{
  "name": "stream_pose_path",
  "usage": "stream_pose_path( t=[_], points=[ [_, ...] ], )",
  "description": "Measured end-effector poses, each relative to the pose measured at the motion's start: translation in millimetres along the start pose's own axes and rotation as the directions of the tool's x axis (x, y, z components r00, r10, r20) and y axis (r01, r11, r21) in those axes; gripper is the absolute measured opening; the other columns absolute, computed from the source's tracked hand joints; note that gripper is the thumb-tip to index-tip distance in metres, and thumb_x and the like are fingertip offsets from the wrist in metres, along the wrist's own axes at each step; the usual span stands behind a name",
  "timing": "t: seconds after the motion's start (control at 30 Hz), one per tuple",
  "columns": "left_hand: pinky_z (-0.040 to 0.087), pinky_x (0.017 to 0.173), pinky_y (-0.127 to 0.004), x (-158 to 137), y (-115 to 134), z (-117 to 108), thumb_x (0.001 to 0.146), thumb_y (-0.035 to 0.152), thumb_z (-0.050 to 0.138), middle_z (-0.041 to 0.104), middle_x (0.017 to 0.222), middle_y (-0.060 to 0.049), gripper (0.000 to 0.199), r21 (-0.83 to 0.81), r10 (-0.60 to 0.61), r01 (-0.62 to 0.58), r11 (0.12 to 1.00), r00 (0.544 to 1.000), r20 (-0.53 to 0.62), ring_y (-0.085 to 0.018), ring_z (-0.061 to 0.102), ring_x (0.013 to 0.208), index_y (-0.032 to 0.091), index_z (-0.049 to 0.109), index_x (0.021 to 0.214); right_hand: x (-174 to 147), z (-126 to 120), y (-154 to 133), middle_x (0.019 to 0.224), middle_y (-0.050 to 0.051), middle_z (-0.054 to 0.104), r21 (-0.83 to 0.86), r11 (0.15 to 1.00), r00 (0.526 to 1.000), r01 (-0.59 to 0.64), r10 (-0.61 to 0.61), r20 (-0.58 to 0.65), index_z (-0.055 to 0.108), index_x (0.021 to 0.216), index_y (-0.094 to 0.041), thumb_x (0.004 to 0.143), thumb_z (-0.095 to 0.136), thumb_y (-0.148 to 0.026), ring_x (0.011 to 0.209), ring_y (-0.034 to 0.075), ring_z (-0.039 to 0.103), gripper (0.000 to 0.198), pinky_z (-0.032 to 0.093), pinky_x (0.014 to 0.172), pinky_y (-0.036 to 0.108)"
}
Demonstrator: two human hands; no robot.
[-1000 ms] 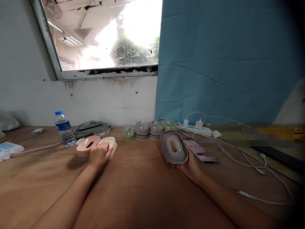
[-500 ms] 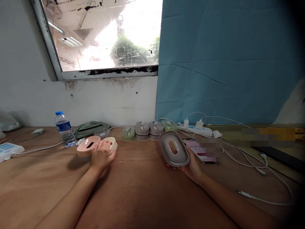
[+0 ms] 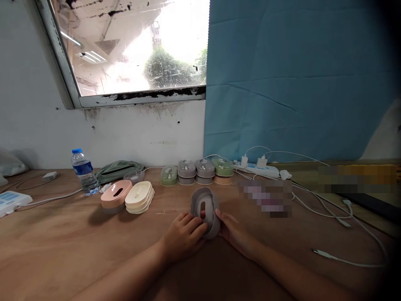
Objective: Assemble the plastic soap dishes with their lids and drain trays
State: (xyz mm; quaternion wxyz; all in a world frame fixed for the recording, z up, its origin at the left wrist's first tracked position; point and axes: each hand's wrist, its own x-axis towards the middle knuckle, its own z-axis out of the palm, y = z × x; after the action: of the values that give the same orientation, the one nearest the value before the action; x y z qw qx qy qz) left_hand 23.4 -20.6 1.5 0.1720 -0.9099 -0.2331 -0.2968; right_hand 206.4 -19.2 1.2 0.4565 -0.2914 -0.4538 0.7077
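A grey oval box lid (image 3: 205, 200) with a long slot through its middle is tilted up above the table in front of me. My left hand (image 3: 183, 236) lies against its left and lower side, fingers bent over the face near the slot. My right hand (image 3: 234, 234) grips the right edge, thumb on the rim and the other fingers hidden behind. A wavy inner edge shows along the lid's right side. Left of my hands, a stack of cream oval lids (image 3: 140, 196) stands beside a pink slotted lid (image 3: 116, 192), which rests on orange and grey parts.
Along the wall stand a green box (image 3: 169, 176), two stacks of grey boxes (image 3: 187, 171) and a green box on an orange base (image 3: 222, 169). A water bottle (image 3: 84, 171) and green pouch (image 3: 120, 171) are left. White cables (image 3: 319, 205) and a blurred-out patch (image 3: 266, 198) lie right.
My left hand has left the cream stack and come right onto the grey lid. My right hand has brought the lid left and nearer to me, turning it.
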Motion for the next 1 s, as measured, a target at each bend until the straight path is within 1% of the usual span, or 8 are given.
stream_pose_path(
  t=[0.23, 0.47, 0.6, 0.73, 0.8, 0.87, 0.93, 1.0],
  points=[
    [0.049, 0.070, -0.031, -5, -13, -4, 0.074, 0.010, 0.044, 0.062, 0.090, -0.008, 0.038, -0.079, -0.091, 0.081, 0.994, 0.987, -0.135, -0.018, 0.058, 0.080, 0.014, 0.039, 0.111, 1, -4, -1, 0.077, 0.006, 0.063, -0.075, 0.995, 0.997, 0.064, -0.067, -0.040, 0.060, 0.091, -0.015, 0.073, 0.061, -0.041, 0.068, 0.016, 0.058, 0.032, 0.042, 0.058, 0.028],
    [0.049, 0.078, -0.033, -8, -14, -8, 0.075, 0.010, 0.043, 0.061, 0.095, -0.009, 0.043, -0.096, -0.103, 0.091, 0.991, 0.985, -0.135, -0.019, 0.059, 0.086, 0.017, 0.036, 0.116, 0, -7, -3, 0.071, 0.005, 0.062, -0.095, 0.995, 1.000, 0.031, -0.031, -0.004, 0.057, 0.086, -0.014, 0.072, 0.061, -0.044, 0.066, 0.017, 0.059, 0.033, 0.040, 0.059, 0.029],
    [0.051, 0.075, -0.031, -13, -12, -5, 0.076, 0.014, 0.047, 0.060, 0.099, -0.010, 0.047, -0.165, -0.222, 0.200, 0.966, 0.967, -0.125, -0.019, 0.059, 0.089, 0.018, 0.032, 0.120, -1, -8, -6, 0.073, 0.003, 0.061, -0.119, 0.992, 0.999, 0.031, -0.026, 0.043, 0.058, 0.082, -0.015, 0.072, 0.061, -0.041, 0.062, 0.015, 0.058, 0.029, 0.039, 0.056, 0.027],
    [0.049, 0.081, -0.032, -18, -19, -2, 0.076, 0.017, 0.052, 0.057, 0.106, -0.011, 0.052, -0.251, -0.351, 0.301, 0.920, 0.918, -0.185, -0.019, 0.057, 0.096, 0.019, 0.028, 0.122, -2, -8, -10, 0.079, 0.003, 0.060, -0.154, 0.988, 0.996, 0.033, -0.020, 0.086, 0.058, 0.081, -0.014, 0.073, 0.059, -0.039, 0.059, 0.013, 0.057, 0.026, 0.038, 0.056, 0.026],
    [0.048, 0.082, -0.032, -17, -27, -7, 0.076, 0.018, 0.053, 0.054, 0.107, -0.010, 0.056, -0.309, -0.434, 0.350, 0.884, 0.859, -0.270, -0.018, 0.056, 0.096, 0.021, 0.025, 0.124, -3, -8, -11, 0.074, 0.003, 0.060, -0.170, 0.985, 0.996, 0.018, -0.002, 0.091, 0.058, 0.079, -0.014, 0.073, 0.059, -0.038, 0.058, 0.012, 0.057, 0.025, 0.038, 0.056, 0.026],
    [0.050, 0.078, -0.031, -14, -39, -21, 0.075, 0.021, 0.053, 0.051, 0.106, -0.009, 0.060, -0.389, -0.541, 0.407, 0.827, 0.764, -0.352, -0.016, 0.057, 0.089, 0.023, 0.021, 0.126, -4, -8, -12, 0.072, 0.002, 0.060, -0.174, 0.985, 0.995, 0.006, 0.011, 0.096, 0.058, 0.077, -0.014, 0.073, 0.060, -0.037, 0.058, 0.012, 0.056, 0.023, 0.039, 0.057, 0.026],
    [0.052, 0.069, -0.027, -12, -55, -42, 0.075, 0.024, 0.053, 0.049, 0.101, -0.007, 0.065, -0.459, -0.670, 0.498, 0.736, 0.633, -0.388, -0.012, 0.059, 0.076, 0.025, 0.017, 0.128, -4, -8, -12, 0.070, 0.002, 0.059, -0.173, 0.985, 0.995, -0.004, 0.021, 0.099, 0.058, 0.076, -0.014, 0.073, 0.060, -0.036, 0.058, 0.012, 0.056, 0.022, 0.039, 0.058, 0.027],
    [0.052, 0.066, -0.026, -15, -75, -67, 0.074, 0.024, 0.052, 0.048, 0.099, -0.005, 0.068, -0.461, -0.774, 0.625, 0.630, 0.450, -0.447, -0.011, 0.057, 0.069, 0.026, 0.015, 0.130, -4, -9, -11, 0.069, 0.001, 0.059, -0.176, 0.984, 0.995, -0.015, 0.032, 0.097, 0.058, 0.076, -0.014, 0.073, 0.060, -0.036, 0.058, 0.012, 0.056, 0.022, 0.039, 0.059, 0.027]
  ],
)
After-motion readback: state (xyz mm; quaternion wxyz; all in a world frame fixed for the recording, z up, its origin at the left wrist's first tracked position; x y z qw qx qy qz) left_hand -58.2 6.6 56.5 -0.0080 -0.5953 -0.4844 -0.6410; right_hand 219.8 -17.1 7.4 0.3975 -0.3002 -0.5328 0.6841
